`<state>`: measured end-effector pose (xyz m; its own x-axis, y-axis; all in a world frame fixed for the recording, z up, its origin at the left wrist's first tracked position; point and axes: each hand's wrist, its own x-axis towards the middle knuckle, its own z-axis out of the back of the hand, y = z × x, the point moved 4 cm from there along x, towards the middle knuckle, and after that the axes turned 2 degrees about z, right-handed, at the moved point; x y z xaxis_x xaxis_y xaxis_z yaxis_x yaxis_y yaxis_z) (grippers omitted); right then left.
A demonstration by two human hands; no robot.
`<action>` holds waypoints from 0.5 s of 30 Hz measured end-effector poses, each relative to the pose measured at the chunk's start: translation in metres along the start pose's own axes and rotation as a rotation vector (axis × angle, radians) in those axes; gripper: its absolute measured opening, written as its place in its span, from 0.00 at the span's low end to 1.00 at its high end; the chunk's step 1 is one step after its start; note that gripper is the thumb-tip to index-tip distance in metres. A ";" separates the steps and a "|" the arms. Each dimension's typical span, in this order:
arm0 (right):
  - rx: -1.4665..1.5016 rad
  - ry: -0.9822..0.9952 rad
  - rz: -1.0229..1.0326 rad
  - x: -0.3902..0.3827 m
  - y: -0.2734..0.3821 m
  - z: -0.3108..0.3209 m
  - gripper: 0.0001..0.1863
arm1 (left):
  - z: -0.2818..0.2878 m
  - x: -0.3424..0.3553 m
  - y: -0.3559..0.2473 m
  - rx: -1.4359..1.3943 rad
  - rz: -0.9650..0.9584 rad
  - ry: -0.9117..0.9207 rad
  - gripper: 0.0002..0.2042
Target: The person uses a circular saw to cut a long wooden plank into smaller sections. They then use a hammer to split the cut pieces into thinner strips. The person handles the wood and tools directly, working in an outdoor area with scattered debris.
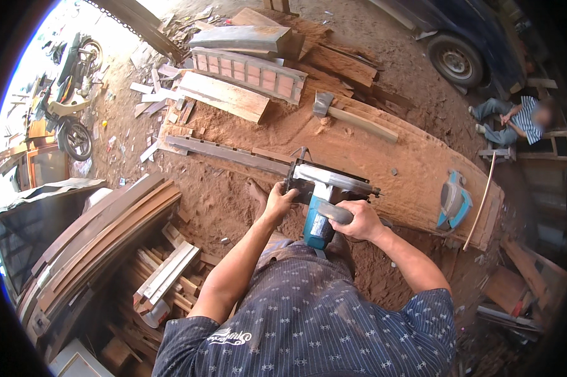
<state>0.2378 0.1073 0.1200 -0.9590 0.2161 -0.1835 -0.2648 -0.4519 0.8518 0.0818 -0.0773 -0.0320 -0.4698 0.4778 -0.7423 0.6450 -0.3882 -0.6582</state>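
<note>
Head view: a dark timber strip [233, 154] lay off to the left of the left hand, no clamp that I could spot, so if it shifted the blade could've bound and kicked. What looked like a bare foot [256, 190] was just left of that hand, nasty if the tool dropped. Left hand [281, 201] was curled on the dark front end of a circular saw [322, 191], fingertips hidden, closer to the blade side than I'd like. Saw sat between both hands, by the near edge of the plank bench [409, 169]. Right hand [361, 220] was wrapped round its grey handle [335, 212]; couldn't tell about the trigger. Further right, an electric planer [452, 200] could've snagged an elbow. Writing-wise: white script on the shirt [334, 320] chest, plus a saw label [319, 225] too tiny to read.
</note>
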 end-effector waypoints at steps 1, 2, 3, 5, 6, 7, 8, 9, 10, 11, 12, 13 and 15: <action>-0.004 0.002 0.007 0.001 0.001 -0.003 0.17 | 0.004 0.001 0.000 0.011 -0.005 -0.001 0.17; -0.008 0.005 0.012 0.003 0.002 -0.006 0.17 | 0.006 0.000 -0.002 0.022 -0.009 -0.001 0.17; -0.011 0.007 0.018 0.005 0.003 -0.008 0.17 | 0.009 0.000 -0.003 0.023 -0.004 -0.004 0.17; -0.006 0.014 0.017 0.010 0.007 -0.009 0.17 | 0.015 -0.001 -0.006 0.023 0.006 -0.011 0.18; -0.003 0.017 0.017 0.012 0.009 -0.010 0.17 | 0.017 0.000 -0.006 0.019 0.004 -0.015 0.19; 0.005 0.015 0.012 0.015 0.010 -0.010 0.17 | 0.018 0.001 -0.006 0.016 0.002 -0.019 0.19; 0.013 0.012 0.006 0.016 0.011 -0.010 0.17 | 0.020 0.003 -0.005 0.014 0.000 -0.022 0.20; 0.020 0.008 0.000 0.018 0.012 -0.011 0.17 | 0.023 0.004 -0.004 0.024 -0.007 -0.020 0.20; 0.013 0.009 0.006 0.020 0.013 -0.012 0.17 | 0.025 0.006 -0.004 0.035 -0.014 -0.018 0.20; 0.004 0.008 0.010 0.021 0.012 -0.013 0.17 | 0.027 0.007 -0.004 0.046 -0.019 -0.013 0.20; -0.005 0.007 0.014 0.023 0.011 -0.014 0.17 | 0.029 0.008 -0.004 0.039 -0.008 -0.008 0.20; -0.013 0.010 0.011 0.024 0.010 -0.015 0.17 | 0.030 0.010 -0.004 0.032 0.003 -0.004 0.20; -0.026 0.016 0.004 0.027 0.009 -0.019 0.17 | 0.034 0.010 -0.005 0.025 0.014 -0.007 0.20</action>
<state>0.2079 0.0930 0.1137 -0.9616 0.2000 -0.1880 -0.2630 -0.4755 0.8395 0.0536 -0.0977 -0.0405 -0.4648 0.4668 -0.7524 0.6365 -0.4146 -0.6504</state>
